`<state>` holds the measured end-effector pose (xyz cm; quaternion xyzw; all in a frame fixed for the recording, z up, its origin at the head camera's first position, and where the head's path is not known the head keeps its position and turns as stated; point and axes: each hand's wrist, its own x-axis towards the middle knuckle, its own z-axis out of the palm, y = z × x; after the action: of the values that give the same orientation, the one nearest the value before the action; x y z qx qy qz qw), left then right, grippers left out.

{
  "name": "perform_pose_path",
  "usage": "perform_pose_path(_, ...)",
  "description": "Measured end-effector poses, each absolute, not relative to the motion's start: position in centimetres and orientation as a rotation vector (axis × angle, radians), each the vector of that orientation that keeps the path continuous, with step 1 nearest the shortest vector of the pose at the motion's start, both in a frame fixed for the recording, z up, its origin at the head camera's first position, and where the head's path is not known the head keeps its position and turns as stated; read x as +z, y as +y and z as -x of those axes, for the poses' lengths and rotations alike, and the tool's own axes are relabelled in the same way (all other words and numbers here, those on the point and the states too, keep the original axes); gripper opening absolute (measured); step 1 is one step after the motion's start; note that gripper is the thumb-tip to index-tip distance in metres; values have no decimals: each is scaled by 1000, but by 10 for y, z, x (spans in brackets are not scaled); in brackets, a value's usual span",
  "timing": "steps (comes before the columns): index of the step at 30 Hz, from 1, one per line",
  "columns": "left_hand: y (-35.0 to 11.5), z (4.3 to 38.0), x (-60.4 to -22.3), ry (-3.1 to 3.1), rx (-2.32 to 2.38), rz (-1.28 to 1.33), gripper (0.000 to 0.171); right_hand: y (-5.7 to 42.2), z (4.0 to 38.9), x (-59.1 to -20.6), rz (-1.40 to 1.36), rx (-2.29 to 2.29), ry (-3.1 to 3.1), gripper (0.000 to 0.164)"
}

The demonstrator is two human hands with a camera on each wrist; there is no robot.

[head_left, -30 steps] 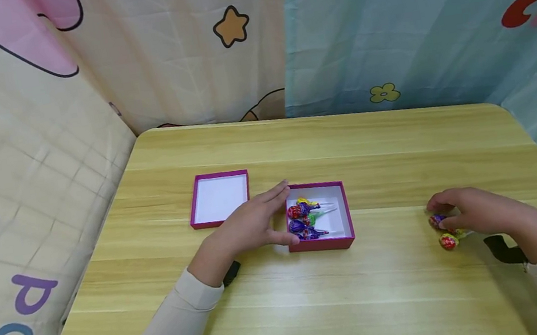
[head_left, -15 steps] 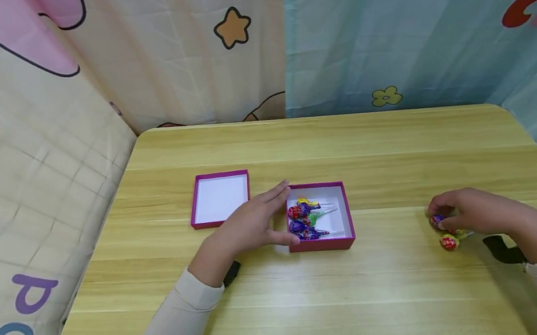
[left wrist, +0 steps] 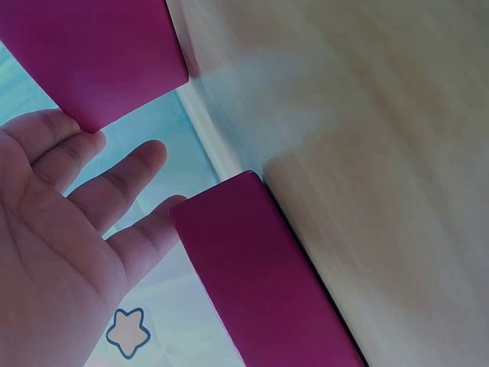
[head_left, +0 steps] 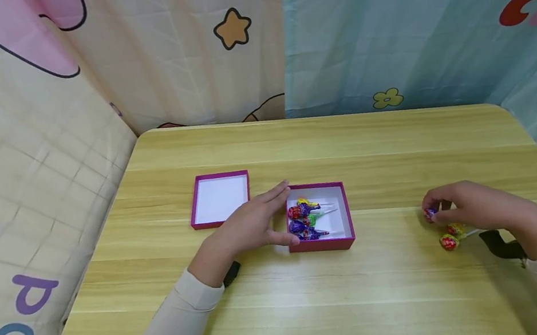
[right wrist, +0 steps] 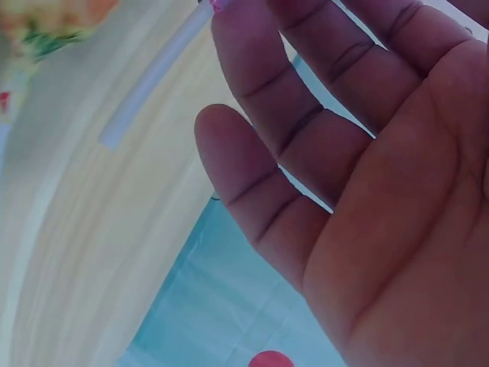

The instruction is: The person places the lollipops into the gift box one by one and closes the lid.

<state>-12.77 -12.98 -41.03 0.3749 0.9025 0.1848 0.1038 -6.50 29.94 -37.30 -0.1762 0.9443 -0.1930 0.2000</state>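
Observation:
An uncovered magenta box [head_left: 323, 245] with a white inside stands mid-table, several wrapped lollipops [head_left: 310, 221] lying in it. My left hand [head_left: 251, 225] rests along its left side, fingers straight, thumb at the near corner and fingertips at the far one. To the right, my right hand [head_left: 483, 208] pinches a purple-wrapped lollipop [head_left: 430, 215] by its head, between thumb and fingers. Its white stick [right wrist: 157, 76] sticks out past the fingers in the right wrist view. Two yellow-and-red lollipops [head_left: 449, 242] lie on the table just below this hand.
The box's magenta lid [head_left: 221, 198] lies with its white inside up, left of the box and partly behind my left hand. Printed curtains [head_left: 164, 61] hang behind the wooden table [head_left: 399, 310] and along its sides.
My right hand has picked the purple lollipop from beside the other two and shifted it slightly left and away from me. The left hand and the box stay where they were.

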Motion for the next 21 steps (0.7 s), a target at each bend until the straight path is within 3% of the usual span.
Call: perform_pose_path(21,-130,127,-410,2660,534,-1087,107,269,76,-349,597,-545,2610,7)
